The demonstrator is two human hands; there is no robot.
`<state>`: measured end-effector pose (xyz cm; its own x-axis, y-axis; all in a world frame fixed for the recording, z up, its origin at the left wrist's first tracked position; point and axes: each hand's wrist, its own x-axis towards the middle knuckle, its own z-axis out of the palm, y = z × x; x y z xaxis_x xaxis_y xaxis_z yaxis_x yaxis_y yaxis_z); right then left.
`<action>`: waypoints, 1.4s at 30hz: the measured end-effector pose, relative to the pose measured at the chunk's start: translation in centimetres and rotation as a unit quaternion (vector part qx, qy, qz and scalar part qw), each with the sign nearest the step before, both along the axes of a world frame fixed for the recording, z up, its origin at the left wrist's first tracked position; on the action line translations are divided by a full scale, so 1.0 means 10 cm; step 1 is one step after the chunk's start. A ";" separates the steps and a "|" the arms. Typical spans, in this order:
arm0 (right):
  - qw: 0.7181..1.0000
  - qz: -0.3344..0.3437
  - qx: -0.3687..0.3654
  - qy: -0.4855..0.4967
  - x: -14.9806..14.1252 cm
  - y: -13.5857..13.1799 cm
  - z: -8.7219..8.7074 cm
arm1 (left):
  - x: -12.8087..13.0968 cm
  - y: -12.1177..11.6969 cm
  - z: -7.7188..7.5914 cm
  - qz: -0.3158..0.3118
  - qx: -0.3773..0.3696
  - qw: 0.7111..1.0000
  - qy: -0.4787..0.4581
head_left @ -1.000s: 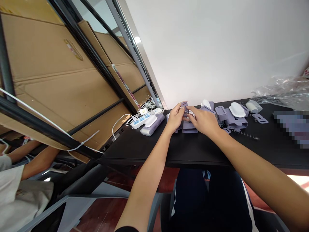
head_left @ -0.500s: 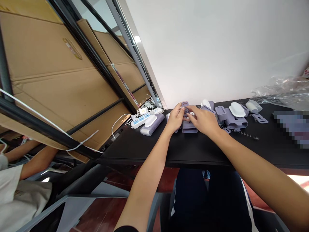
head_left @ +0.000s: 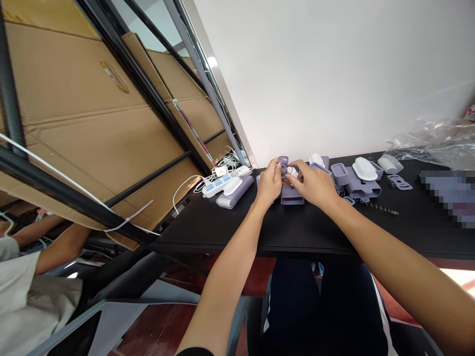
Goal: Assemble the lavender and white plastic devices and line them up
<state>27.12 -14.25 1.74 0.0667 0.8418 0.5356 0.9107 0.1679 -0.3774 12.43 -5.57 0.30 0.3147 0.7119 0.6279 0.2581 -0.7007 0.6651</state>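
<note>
Both my hands meet over the far middle of the black table (head_left: pixel 230 222). My left hand (head_left: pixel 269 184) pinches a small purple plastic part (head_left: pixel 283 164) and holds it upright. My right hand (head_left: pixel 313 184) is closed on the same part from the right, its fingertips at the round piece on its front. Directly below the hands a purple housing (head_left: pixel 292 195) lies flat on the table.
More purple and white housings (head_left: pixel 358 178) lie to the right, with small springs (head_left: pixel 384 210) in a row. A white power strip (head_left: pixel 217 185) and a purple-white unit (head_left: pixel 234 191) sit to the left. Crumpled clear plastic (head_left: pixel 434 141) fills the far right. Another person's arm (head_left: pixel 55 244) shows at lower left.
Both hands have stayed in place; the purple part has turned a little in my fingers so its round front piece shows more.
</note>
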 end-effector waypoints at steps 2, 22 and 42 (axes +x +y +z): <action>0.999 0.027 -0.008 0.026 0.05 0.00 0.02 | 0.00 0.02 -0.02 -0.019 -0.032 0.999 -0.009; 0.999 -0.033 -0.003 -0.026 0.16 0.00 0.10 | 0.00 -0.03 -0.02 -0.045 -0.021 0.997 0.059; 0.999 -0.031 -0.011 0.015 0.18 0.01 0.09 | 0.03 0.01 -0.05 -0.072 -0.051 0.996 -0.010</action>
